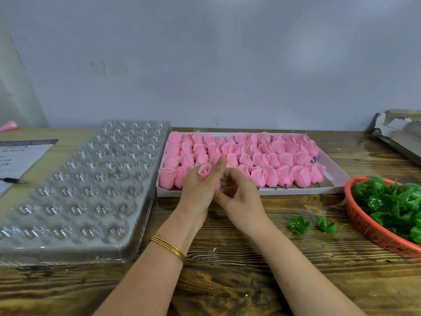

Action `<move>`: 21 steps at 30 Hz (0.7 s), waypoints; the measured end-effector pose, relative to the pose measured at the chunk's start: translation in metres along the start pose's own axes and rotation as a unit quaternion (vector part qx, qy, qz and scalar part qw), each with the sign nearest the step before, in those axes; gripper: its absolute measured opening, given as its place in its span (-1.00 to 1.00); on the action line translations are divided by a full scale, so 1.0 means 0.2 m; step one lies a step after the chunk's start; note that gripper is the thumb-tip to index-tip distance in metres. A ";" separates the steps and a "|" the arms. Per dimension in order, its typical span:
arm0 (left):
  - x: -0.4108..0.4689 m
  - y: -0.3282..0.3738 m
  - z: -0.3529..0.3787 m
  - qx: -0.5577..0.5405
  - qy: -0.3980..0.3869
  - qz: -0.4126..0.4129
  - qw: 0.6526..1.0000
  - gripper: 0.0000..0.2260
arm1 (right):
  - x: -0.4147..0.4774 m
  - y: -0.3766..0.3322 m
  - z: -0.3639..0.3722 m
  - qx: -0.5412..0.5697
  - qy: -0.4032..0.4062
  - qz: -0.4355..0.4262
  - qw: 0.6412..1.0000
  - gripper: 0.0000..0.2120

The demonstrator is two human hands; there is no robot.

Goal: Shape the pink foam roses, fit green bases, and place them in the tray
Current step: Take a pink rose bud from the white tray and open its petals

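On the dark-grained wooden table (pixel 250 274) both hands meet just in front of a shallow white cardboard box (pixel 336 173). The left hand (pixel 197 192), with thin gold bangles (pixel 169 247) on its wrist, has its fingers wrapped round a single pink foam rose (pixel 205 171), held upright with the spiral centre facing up. The right hand (pixel 242 200) is pressed close beside it, one finger raised against the bud's side and the others curled in; through the motion blur they seem to pinch the bud's lower end, where some pink shows between the two hands. The box behind is packed with rows of pink foam roses lying on their sides (pixel 262 158), short dark stems poking from the near row. To the left lies a long clear plastic tray with round moulded cavities (pixel 141 215). At the right edge an orange plastic mesh basket (pixel 364 226) holds a heap of green plastic bases (pixel 387 201), and two loose green bases (pixel 299 225) lie on the table just beside it. At far left a printed paper sheet (pixel 16 158) carries a dark pen (pixel 12 180).
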State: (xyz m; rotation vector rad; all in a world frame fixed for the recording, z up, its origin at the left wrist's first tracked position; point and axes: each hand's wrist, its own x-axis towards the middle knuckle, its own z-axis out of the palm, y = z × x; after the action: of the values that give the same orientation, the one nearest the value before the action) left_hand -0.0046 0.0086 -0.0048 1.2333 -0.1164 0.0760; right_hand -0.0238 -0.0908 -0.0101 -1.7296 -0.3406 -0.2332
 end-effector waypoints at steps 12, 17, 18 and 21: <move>0.01 0.00 -0.02 0.005 -0.030 0.006 1.000 -0.70 | 0.01 -0.01 -0.02 0.040 -0.049 0.026 0.998 -0.66; 0.00 -0.01 -0.01 0.023 -0.029 -0.001 0.999 -0.68 | 0.00 0.00 0.00 0.043 -0.010 0.032 0.998 -0.66; 0.00 -0.01 -0.01 0.025 -0.031 0.000 0.999 -0.69 | 0.00 0.01 0.00 0.041 -0.003 0.032 0.999 -0.68; 0.00 -0.02 -0.01 0.027 -0.036 0.006 0.999 -0.72 | 0.00 0.02 0.00 0.032 0.000 0.027 0.999 -0.71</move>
State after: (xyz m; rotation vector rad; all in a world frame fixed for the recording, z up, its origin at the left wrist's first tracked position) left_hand -0.0037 0.0087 -0.0083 1.2899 -0.1855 0.0462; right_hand -0.0224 -0.0909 -0.0133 -1.6741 -0.2967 -0.1811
